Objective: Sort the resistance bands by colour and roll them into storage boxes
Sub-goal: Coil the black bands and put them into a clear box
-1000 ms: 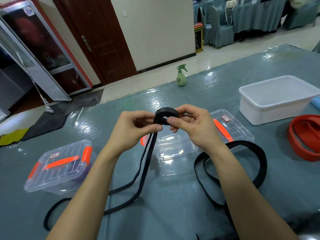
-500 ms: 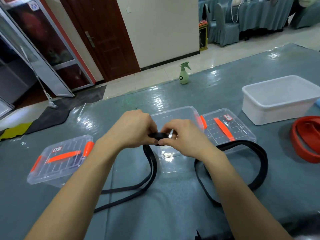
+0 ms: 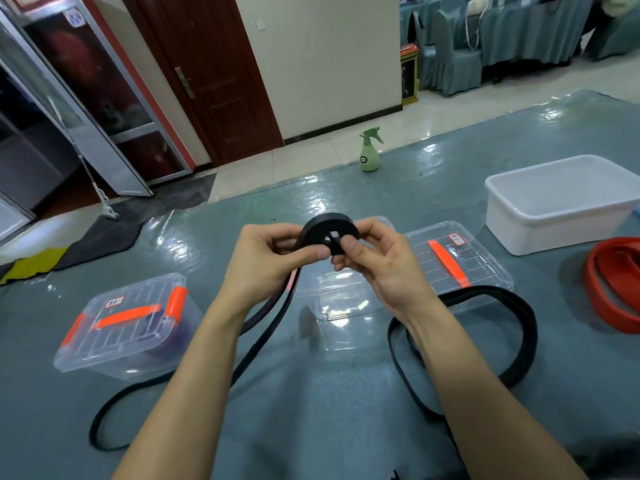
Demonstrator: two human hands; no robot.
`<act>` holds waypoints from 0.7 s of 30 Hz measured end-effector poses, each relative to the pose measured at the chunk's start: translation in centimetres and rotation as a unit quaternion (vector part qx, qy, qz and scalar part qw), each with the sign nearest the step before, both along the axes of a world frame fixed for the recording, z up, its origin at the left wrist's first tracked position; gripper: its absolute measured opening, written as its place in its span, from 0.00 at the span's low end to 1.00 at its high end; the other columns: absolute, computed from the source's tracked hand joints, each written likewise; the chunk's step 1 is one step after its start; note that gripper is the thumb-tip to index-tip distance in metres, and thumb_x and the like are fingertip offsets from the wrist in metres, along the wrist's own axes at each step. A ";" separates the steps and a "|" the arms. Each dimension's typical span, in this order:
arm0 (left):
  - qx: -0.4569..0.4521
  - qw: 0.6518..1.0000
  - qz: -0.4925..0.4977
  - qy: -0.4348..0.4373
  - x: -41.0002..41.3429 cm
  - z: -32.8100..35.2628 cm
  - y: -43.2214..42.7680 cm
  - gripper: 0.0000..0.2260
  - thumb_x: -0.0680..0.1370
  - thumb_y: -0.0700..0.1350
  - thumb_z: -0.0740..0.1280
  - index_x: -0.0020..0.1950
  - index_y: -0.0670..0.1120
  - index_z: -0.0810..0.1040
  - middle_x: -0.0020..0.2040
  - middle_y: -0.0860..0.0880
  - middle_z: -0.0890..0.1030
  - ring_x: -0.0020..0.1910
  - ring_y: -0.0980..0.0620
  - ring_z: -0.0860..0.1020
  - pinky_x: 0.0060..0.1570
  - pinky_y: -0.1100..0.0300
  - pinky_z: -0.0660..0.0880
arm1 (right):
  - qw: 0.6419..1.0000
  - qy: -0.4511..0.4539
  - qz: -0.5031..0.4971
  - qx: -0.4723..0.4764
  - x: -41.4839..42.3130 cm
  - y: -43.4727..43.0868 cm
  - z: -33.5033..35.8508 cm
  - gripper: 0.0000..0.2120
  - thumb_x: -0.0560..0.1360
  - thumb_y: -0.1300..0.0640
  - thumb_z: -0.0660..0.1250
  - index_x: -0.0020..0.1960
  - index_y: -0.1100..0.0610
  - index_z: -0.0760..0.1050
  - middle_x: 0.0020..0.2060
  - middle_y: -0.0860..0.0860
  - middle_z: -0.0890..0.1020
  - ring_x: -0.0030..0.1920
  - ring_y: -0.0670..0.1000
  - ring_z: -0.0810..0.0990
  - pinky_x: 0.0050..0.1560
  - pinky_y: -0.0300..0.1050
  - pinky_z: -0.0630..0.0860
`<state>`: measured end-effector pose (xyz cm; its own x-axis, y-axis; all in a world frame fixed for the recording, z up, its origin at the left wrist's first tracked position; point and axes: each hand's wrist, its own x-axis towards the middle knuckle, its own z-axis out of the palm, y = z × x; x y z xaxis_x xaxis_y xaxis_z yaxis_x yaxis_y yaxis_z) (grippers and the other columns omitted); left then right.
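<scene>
**Inspector:** Start at the fingers (image 3: 323, 252). State them.

**Assessor:** Left hand (image 3: 266, 261) has thumb and fingers closed narrow on the near edge of the black coil (image 3: 329, 228). Right hand (image 3: 377, 268) is pinched on the coil's opposite side, thumb across its face. Both hold it raised above the worktop (image 3: 311, 393), over the open clear box (image 3: 337, 299).

**Inspector:** Handling?

**Assessor:** Judged light, soft and rubbery. The wound part looks springy; likely to unwind if the pinch slackens. Best held across the coil's flat faces, with one hand feeding the loose tail (image 3: 263, 337) under slight tension.

**Inspector:** Appearance?

**Assessor:** A flat, matt black band, wound into a tight disc with a small hole at the centre. The unwound length drops from the left hand, runs down the worktop and ends in a loop near the left forearm. Much of it is not yet rolled.

**Inspector:** Surroundings?

**Assessor:** A second black band (image 3: 498, 337) lies in an open loop under the right forearm, part resting on the detached lid (image 3: 460, 258) with its orange handle. A closed box (image 3: 128, 323) with orange clips sits left; something purple shows inside, unclear what. A white tub (image 3: 561, 202) stands far right, and red bands (image 3: 616, 282) lie loose just beside it.
</scene>
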<state>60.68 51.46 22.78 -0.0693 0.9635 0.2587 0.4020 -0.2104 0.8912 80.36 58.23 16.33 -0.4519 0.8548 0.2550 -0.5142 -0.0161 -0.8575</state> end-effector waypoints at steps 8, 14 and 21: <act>-0.123 0.860 -0.026 0.495 -0.2 1.4 0.2 0.07 0.72 0.56 0.83 0.48 0.58 0.91 0.33 0.55 0.84 0.33 0.54 0.80 0.34 0.53 0.76 | 0.874 -0.439 0.026 0.207 0.3 -0.2 -1.5 0.10 0.73 0.53 0.82 0.51 0.47 0.83 0.38 0.35 0.85 0.36 0.45 0.85 0.38 0.38 0.73; -0.135 0.819 -0.026 0.558 0.2 1.8 1.3 0.11 0.70 0.62 0.82 0.42 0.57 0.88 0.30 0.57 0.82 0.33 0.56 0.80 0.33 0.56 0.74 | 0.876 -0.417 -0.010 0.242 -0.7 -0.3 -1.3 0.09 0.73 0.53 0.82 0.47 0.54 0.83 0.30 0.41 0.81 0.36 0.50 0.83 0.40 0.48 0.78; -0.150 0.976 -0.021 0.157 -2.9 0.1 -0.4 0.15 0.65 0.53 0.87 0.50 0.57 0.91 0.44 0.51 0.91 0.46 0.53 0.90 0.52 0.59 0.85 | 0.974 -0.210 0.015 0.088 0.0 0.6 -1.1 0.10 0.75 0.61 0.81 0.45 0.59 0.80 0.30 0.61 0.85 0.29 0.53 0.85 0.35 0.41 0.80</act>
